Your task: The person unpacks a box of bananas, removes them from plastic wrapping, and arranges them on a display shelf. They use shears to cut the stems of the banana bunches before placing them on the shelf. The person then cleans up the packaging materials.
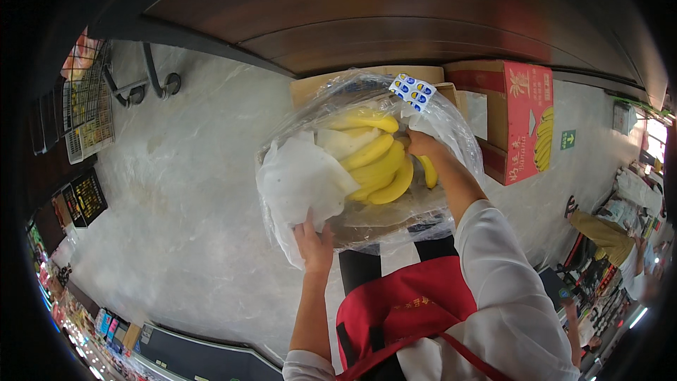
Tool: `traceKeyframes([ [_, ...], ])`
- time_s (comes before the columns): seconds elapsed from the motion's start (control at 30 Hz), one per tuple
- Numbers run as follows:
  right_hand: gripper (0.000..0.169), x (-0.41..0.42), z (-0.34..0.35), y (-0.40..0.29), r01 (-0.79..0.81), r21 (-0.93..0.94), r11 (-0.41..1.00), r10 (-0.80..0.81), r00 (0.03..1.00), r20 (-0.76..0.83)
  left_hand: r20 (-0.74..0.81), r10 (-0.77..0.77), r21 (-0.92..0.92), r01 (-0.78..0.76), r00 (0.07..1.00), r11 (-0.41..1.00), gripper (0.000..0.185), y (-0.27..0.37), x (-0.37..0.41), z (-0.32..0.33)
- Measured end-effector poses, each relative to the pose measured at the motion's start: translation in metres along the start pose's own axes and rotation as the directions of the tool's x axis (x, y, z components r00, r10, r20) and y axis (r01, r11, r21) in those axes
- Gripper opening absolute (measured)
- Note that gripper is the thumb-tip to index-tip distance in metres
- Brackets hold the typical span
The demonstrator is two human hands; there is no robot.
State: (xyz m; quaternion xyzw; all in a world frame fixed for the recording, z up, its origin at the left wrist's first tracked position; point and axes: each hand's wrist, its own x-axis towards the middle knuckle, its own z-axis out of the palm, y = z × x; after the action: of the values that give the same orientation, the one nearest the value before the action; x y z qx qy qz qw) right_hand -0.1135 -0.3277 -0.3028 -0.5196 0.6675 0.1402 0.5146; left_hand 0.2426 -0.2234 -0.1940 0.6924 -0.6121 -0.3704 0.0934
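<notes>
Yellow bananas (pixel 378 169) lie in a cardboard box lined with a clear plastic bag (pixel 470 137), right before me. My right hand (pixel 426 147) reaches in from the right and grips the bunch by its stem end, its fingertips partly hidden. A single banana (pixel 428 171) shows below that hand. White foam-like sheet (pixel 301 180) bulges over the left part of the box and partly covers the fruit. At its lower edge, my left hand (pixel 314 243) touches the sheet with the fingers pointing up; whether it pinches the material is unclear.
A red and brown banana carton (pixel 529 121) stands to the right against a dark wooden panel (pixel 370 10). Wire baskets (pixel 87 116) and a wheeled metal frame (pixel 153 82) are at left, near a black crate (pixel 87 196). At far right, a person (pixel 608 238) is among goods.
</notes>
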Motion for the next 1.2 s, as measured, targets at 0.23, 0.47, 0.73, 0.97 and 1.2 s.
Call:
traceKeyframes([
  [0.23, 0.059, -0.008, -0.014, 0.006, 0.033, 0.040, 0.999, -0.036, 0.994, 0.098, -0.041, 0.036, -0.013, -0.036, 0.999, 0.999, 0.049, 0.007, -0.004, 0.000],
  [0.47, 0.044, -0.025, 0.011, 0.021, -0.381, 0.646, 0.661, 0.106, 0.900, 0.423, -0.090, 0.005, 0.016, -0.003, 0.996, 1.000, 0.041, 0.014, -0.008, 0.010],
  [0.73, 0.043, -0.008, 0.037, 0.044, -0.152, 0.821, 0.550, 0.128, 0.987, 0.097, 0.095, 0.420, -0.040, -0.418, 0.902, 0.907, 0.046, 0.098, -0.014, 0.062],
  [0.97, 0.040, -0.001, 0.065, 0.008, -0.192, 0.972, -0.137, 0.196, 0.957, 0.216, 0.323, 0.371, 0.003, -0.392, 0.871, 0.920, 0.066, 0.119, -0.015, 0.091],
  [1.2, 0.038, -0.017, 0.047, 0.000, -0.180, 0.983, -0.042, 0.226, 0.957, 0.185, 0.302, 0.308, 0.059, -0.340, 0.902, 0.939, 0.065, 0.112, -0.003, 0.099],
])
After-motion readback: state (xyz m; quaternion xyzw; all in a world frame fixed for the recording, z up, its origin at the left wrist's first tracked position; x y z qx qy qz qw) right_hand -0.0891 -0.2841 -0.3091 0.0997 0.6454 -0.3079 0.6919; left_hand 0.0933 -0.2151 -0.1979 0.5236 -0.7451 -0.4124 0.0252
